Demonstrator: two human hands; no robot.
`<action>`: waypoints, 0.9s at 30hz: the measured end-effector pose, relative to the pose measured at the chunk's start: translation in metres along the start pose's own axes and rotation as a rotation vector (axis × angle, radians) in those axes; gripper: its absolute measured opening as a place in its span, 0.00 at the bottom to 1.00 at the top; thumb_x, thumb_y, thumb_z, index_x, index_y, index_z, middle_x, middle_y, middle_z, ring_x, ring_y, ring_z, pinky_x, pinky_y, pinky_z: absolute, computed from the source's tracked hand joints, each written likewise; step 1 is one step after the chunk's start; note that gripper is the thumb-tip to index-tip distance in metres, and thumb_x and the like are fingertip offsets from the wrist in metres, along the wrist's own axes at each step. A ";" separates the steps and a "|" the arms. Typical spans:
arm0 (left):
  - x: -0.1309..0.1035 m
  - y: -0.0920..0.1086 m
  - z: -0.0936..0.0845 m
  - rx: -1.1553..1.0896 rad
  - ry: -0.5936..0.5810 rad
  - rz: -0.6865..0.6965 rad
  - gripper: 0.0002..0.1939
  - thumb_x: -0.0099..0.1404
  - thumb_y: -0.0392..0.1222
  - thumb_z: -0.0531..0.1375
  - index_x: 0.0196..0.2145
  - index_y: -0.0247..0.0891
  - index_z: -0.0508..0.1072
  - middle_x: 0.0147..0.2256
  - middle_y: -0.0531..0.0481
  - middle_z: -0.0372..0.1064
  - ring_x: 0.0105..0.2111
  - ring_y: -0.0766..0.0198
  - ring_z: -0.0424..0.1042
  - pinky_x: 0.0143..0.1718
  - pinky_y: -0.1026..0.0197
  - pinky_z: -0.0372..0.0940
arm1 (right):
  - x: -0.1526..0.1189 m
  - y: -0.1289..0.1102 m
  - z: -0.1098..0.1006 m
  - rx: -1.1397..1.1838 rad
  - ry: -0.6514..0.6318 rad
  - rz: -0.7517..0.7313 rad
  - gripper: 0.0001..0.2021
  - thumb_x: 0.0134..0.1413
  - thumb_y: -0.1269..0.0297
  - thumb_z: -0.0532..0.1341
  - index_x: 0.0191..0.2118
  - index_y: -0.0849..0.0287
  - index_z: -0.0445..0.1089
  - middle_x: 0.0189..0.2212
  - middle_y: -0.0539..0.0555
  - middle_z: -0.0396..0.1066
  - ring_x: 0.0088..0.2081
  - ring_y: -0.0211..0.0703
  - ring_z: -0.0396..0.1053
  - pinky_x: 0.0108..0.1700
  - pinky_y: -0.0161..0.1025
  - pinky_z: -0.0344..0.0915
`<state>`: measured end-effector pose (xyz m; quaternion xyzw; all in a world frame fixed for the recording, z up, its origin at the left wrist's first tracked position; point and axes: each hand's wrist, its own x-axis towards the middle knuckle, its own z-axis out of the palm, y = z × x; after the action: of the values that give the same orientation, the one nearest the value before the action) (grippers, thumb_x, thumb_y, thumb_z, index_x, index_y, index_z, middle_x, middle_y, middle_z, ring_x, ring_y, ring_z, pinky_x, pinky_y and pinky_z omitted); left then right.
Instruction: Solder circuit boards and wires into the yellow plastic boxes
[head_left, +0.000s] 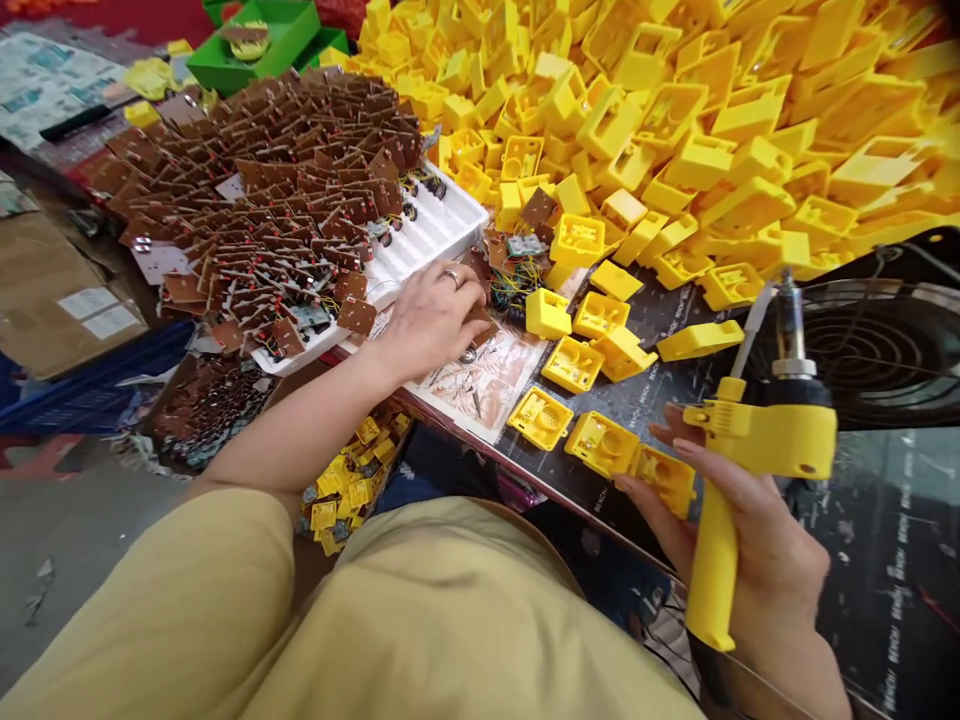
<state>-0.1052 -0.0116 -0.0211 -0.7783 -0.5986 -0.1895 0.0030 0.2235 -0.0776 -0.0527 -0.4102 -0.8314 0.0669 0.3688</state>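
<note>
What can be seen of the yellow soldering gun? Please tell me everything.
The yellow soldering gun has a plastic-looking body, a long handle, a metal-looking barrel and a thin whitish tube beside it. The right hand holds it, handle toward the wearer, barrel pointing away, near a dark round grille. Heat cannot be judged.

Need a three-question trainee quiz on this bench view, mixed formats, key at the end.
1. Multiple choice: what is in the right hand's grip?
A) a cardboard box
B) a yellow pistol-shaped tool
C) a green box
2. True or false: in the picture, the heap of brown boards lies left of the heap of yellow housings.
3. Fill in: the left hand is next to a white, ridged ____.

Key: 1. B; 2. True; 3. tray
</note>
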 end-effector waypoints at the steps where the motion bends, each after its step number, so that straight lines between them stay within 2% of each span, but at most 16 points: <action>1: 0.001 0.002 -0.002 -0.082 0.021 0.010 0.09 0.64 0.42 0.61 0.38 0.34 0.76 0.47 0.41 0.74 0.52 0.50 0.69 0.55 0.46 0.64 | 0.000 -0.001 -0.002 -0.009 0.009 -0.006 0.37 0.47 0.72 0.72 0.63 0.51 0.61 0.53 0.61 0.72 0.47 0.58 0.76 0.49 0.53 0.74; 4: 0.000 0.009 -0.016 -0.407 0.079 0.047 0.10 0.66 0.45 0.59 0.35 0.36 0.74 0.40 0.46 0.76 0.43 0.59 0.74 0.49 0.55 0.67 | 0.003 -0.006 -0.006 -0.001 0.073 -0.050 0.36 0.48 0.76 0.70 0.62 0.51 0.62 0.48 0.60 0.76 0.45 0.57 0.76 0.46 0.50 0.75; 6: -0.002 0.018 -0.023 -0.534 0.057 0.104 0.11 0.68 0.46 0.58 0.35 0.37 0.75 0.35 0.49 0.77 0.36 0.64 0.75 0.43 0.60 0.68 | 0.009 -0.014 -0.002 0.028 0.143 -0.044 0.31 0.52 0.79 0.66 0.60 0.49 0.65 0.43 0.56 0.77 0.42 0.53 0.78 0.45 0.47 0.76; 8: -0.006 0.028 -0.023 -0.521 0.024 0.208 0.09 0.68 0.44 0.58 0.34 0.38 0.75 0.32 0.51 0.77 0.33 0.65 0.75 0.43 0.60 0.67 | 0.020 -0.025 0.007 0.051 0.161 -0.011 0.25 0.56 0.78 0.63 0.56 0.48 0.67 0.43 0.53 0.78 0.41 0.50 0.78 0.45 0.45 0.76; 10: -0.010 0.038 -0.015 -0.446 0.013 0.337 0.08 0.68 0.41 0.58 0.33 0.38 0.75 0.32 0.51 0.78 0.34 0.65 0.76 0.47 0.59 0.66 | 0.032 -0.038 0.018 0.088 0.093 -0.011 0.19 0.55 0.73 0.66 0.51 0.50 0.68 0.46 0.52 0.77 0.42 0.47 0.77 0.44 0.41 0.76; 11: -0.012 0.042 -0.011 -0.412 0.022 0.395 0.08 0.69 0.40 0.58 0.33 0.38 0.75 0.32 0.51 0.78 0.34 0.65 0.76 0.48 0.58 0.66 | 0.038 -0.044 0.025 0.094 0.059 -0.016 0.19 0.54 0.69 0.68 0.50 0.51 0.67 0.46 0.53 0.76 0.44 0.47 0.77 0.43 0.39 0.75; 13: -0.019 0.047 -0.003 -0.382 0.076 0.470 0.07 0.70 0.38 0.57 0.34 0.38 0.74 0.32 0.51 0.79 0.36 0.65 0.77 0.50 0.56 0.65 | 0.047 -0.052 0.036 0.087 0.038 -0.046 0.18 0.55 0.67 0.68 0.49 0.53 0.66 0.42 0.52 0.76 0.39 0.43 0.77 0.39 0.36 0.74; 15: -0.028 0.046 0.001 -0.400 0.169 0.433 0.06 0.70 0.38 0.57 0.37 0.38 0.74 0.37 0.49 0.79 0.40 0.64 0.77 0.51 0.56 0.66 | 0.052 -0.057 0.045 0.056 0.056 -0.058 0.14 0.57 0.70 0.65 0.48 0.53 0.65 0.36 0.50 0.76 0.34 0.39 0.75 0.35 0.34 0.71; 17: -0.039 0.040 0.003 -0.438 0.285 0.266 0.06 0.70 0.40 0.58 0.41 0.38 0.75 0.42 0.47 0.78 0.45 0.63 0.76 0.51 0.57 0.68 | 0.051 -0.059 0.050 0.019 0.099 -0.049 0.13 0.58 0.72 0.64 0.47 0.52 0.66 0.34 0.48 0.75 0.32 0.38 0.74 0.34 0.34 0.70; 19: -0.051 0.033 0.005 -0.452 0.347 0.099 0.08 0.69 0.43 0.59 0.42 0.39 0.76 0.41 0.46 0.78 0.44 0.63 0.75 0.47 0.59 0.69 | 0.049 -0.059 0.053 -0.009 0.154 -0.049 0.15 0.57 0.73 0.65 0.47 0.52 0.66 0.33 0.48 0.75 0.31 0.39 0.74 0.34 0.34 0.70; 20: -0.056 0.031 0.006 -0.443 0.343 0.060 0.08 0.69 0.43 0.59 0.40 0.39 0.77 0.39 0.46 0.78 0.42 0.64 0.75 0.46 0.59 0.70 | 0.047 -0.059 0.053 -0.019 0.180 -0.057 0.15 0.56 0.73 0.65 0.48 0.51 0.66 0.33 0.48 0.75 0.31 0.39 0.74 0.34 0.35 0.70; 22: -0.063 0.031 0.010 -0.408 0.289 0.071 0.11 0.71 0.43 0.57 0.38 0.39 0.79 0.37 0.47 0.78 0.41 0.63 0.74 0.47 0.57 0.69 | 0.046 -0.060 0.054 -0.037 0.214 -0.086 0.18 0.54 0.73 0.66 0.49 0.51 0.66 0.33 0.49 0.75 0.32 0.41 0.75 0.35 0.36 0.71; 25: -0.065 0.040 0.016 -0.416 0.249 0.104 0.14 0.71 0.45 0.56 0.44 0.38 0.79 0.44 0.44 0.79 0.48 0.59 0.72 0.54 0.50 0.65 | 0.046 -0.062 0.054 -0.075 0.230 -0.147 0.20 0.53 0.74 0.67 0.49 0.51 0.66 0.32 0.49 0.75 0.31 0.42 0.75 0.34 0.38 0.71; 27: -0.061 0.048 0.017 -0.556 0.242 0.052 0.15 0.71 0.46 0.56 0.46 0.36 0.79 0.46 0.42 0.78 0.49 0.58 0.73 0.55 0.50 0.65 | 0.046 -0.063 0.053 -0.103 0.222 -0.186 0.21 0.53 0.75 0.67 0.50 0.50 0.67 0.33 0.50 0.75 0.31 0.42 0.74 0.32 0.38 0.70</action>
<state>-0.0684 -0.0780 -0.0440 -0.7359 -0.4991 -0.4374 -0.1343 0.1298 -0.0754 -0.0394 -0.3545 -0.8222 -0.0559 0.4418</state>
